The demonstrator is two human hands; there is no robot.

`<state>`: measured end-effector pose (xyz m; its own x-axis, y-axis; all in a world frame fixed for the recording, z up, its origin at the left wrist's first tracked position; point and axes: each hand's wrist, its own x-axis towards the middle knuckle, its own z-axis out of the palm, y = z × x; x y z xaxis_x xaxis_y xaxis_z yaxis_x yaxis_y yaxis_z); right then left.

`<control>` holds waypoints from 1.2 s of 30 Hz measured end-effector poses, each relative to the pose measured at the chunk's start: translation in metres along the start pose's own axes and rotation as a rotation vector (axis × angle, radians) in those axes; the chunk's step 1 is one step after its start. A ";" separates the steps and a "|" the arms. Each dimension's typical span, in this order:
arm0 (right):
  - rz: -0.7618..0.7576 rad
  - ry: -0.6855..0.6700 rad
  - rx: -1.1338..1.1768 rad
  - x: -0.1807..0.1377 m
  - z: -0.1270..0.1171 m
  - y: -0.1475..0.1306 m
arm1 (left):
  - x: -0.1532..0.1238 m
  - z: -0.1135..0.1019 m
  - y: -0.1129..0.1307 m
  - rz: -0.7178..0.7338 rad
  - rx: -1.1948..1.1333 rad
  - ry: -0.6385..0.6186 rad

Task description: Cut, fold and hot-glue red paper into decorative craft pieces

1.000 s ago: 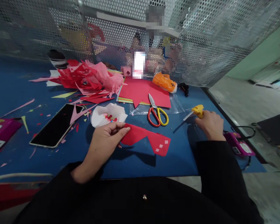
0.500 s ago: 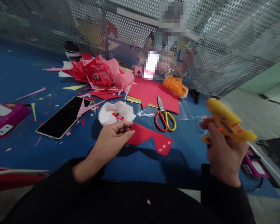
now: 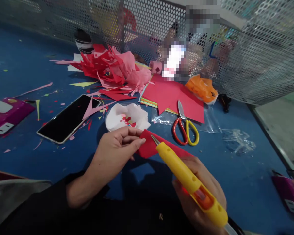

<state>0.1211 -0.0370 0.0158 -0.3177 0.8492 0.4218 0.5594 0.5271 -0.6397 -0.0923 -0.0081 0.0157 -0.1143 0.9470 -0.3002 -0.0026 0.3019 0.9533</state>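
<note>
At the left of the blue tabletop lies a purple device, then a dark-screened phone with pink paper strips over its upper end. Next, behind, is a heap of red and pink paper scraps. The left hand pinches one end of a folded red paper between thumb and fingers, just in front of a white paper-lined bowl holding small red bits. Right of that are a stack of coloured sheets and open scissors. The right hand grips a yellow glue gun, its metal nozzle over the red paper; whether they touch, I cannot tell. Farther right lie an orange packet, crumpled clear plastic and another purple device.
</note>
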 end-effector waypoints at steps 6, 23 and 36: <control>0.032 -0.043 -0.050 -0.008 0.004 0.004 | 0.000 -0.002 -0.003 0.003 0.008 -0.010; -0.080 -0.007 -0.136 -0.007 0.011 0.011 | -0.003 -0.002 0.000 0.020 0.046 -0.041; -0.070 0.044 -0.168 -0.002 0.013 0.005 | -0.002 -0.004 -0.005 0.059 0.084 -0.023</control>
<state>0.1145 -0.0357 0.0038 -0.3291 0.8064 0.4914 0.6584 0.5689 -0.4928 -0.0964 -0.0120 0.0115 -0.0893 0.9654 -0.2452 0.0866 0.2527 0.9637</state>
